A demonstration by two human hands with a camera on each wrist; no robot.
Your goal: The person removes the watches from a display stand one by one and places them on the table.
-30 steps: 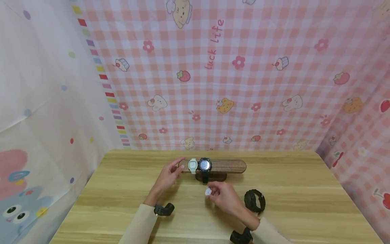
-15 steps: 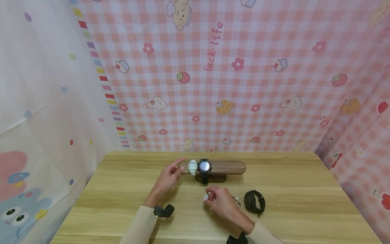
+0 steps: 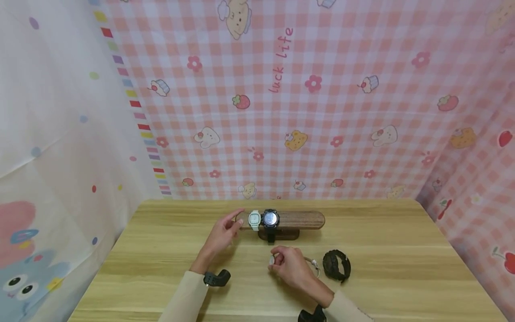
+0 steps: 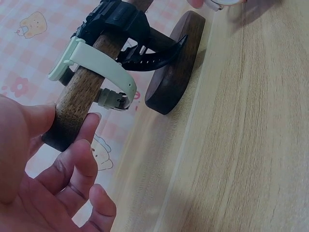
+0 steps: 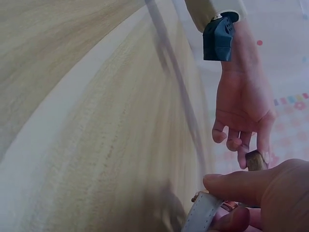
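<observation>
My left hand [image 3: 220, 232] holds the left end of a dark wooden watch stand [image 3: 301, 220], thumb on one side and a fingertip on the other in the left wrist view. A pale green watch [image 3: 254, 219] is fastened round the stand's bar. Beside it on the bar hangs a black watch [image 3: 271, 218], its strap end dangling loose in the left wrist view. In front of the stand, my right hand [image 3: 293, 267] pinches a small watch [image 3: 272, 260] with a white stitched strap [image 5: 202, 212]. My fingers hide much of that watch.
A black watch [image 3: 336, 264] with a closed band lies on the wooden table [image 3: 386, 268], right of my right hand. Between them a thin pale band [image 3: 314, 264] shows, partly hidden by the hand. Pink checked cloth [image 3: 346, 116] hangs behind the table.
My right hand has drawn back a little from the stand with the small watch, then stays nearly still. The pale band has come into sight behind it. My left hand keeps its hold.
</observation>
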